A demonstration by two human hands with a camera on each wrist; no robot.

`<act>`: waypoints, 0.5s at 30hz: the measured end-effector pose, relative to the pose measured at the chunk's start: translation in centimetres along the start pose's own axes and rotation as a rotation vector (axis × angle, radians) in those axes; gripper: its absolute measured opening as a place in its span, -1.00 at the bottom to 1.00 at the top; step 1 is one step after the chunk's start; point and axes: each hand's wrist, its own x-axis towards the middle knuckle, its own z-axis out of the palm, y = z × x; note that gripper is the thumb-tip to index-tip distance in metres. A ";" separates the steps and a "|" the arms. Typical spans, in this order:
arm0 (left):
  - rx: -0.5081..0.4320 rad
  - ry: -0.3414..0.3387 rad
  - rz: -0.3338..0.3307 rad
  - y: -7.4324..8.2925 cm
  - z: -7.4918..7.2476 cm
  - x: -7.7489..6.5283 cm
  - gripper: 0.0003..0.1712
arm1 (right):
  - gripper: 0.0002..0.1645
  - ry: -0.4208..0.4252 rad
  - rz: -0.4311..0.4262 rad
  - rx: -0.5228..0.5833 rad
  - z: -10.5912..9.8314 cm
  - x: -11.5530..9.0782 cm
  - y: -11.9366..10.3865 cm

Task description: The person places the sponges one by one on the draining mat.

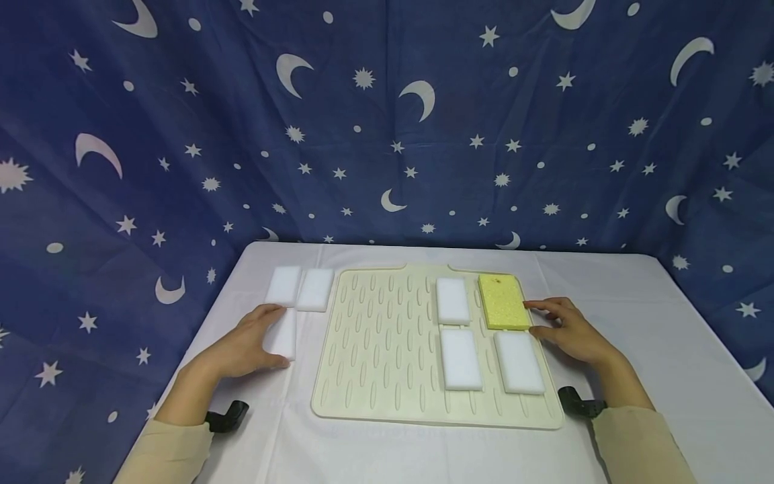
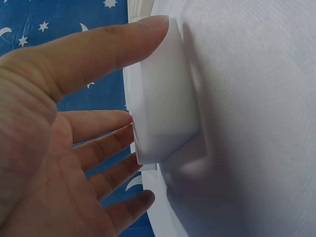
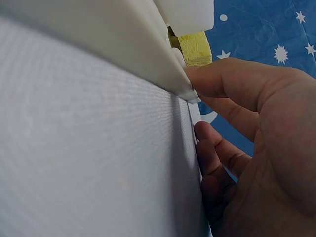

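At the table's left, my left hand (image 1: 244,341) grips a white sponge (image 1: 282,334) across its length, thumb at the near end and fingertips at the far end. In the left wrist view the thumb (image 2: 113,47) lies over a corner of that sponge (image 2: 168,98), and the fingers are on its other side. Two more white sponges, one on the left (image 1: 283,286) and one on the right (image 1: 316,290), lie just behind. My right hand (image 1: 571,329) is beside a yellow sponge (image 1: 504,302), fingers loosely bent, the index fingertip at its right edge. Nothing shows in its grasp.
A cream ribbed mat (image 1: 375,336) lies mid-table. On its right part, three white sponges, at the back (image 1: 452,301), front (image 1: 461,359) and front right (image 1: 519,363), lie around the yellow one. A dark blue star-patterned curtain (image 1: 387,121) hangs behind the white-clothed table (image 1: 363,450).
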 end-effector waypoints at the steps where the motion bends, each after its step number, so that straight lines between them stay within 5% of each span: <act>1: 0.001 -0.001 -0.001 0.0 0.0 0.0 0.13 | -0.26 0.000 0.005 -0.001 0.0 0.0 0.0; 15: 0.033 0.009 -0.014 0.0 0.1 0.3 0.16 | -0.28 -0.001 0.017 -0.002 0.0 0.2 0.2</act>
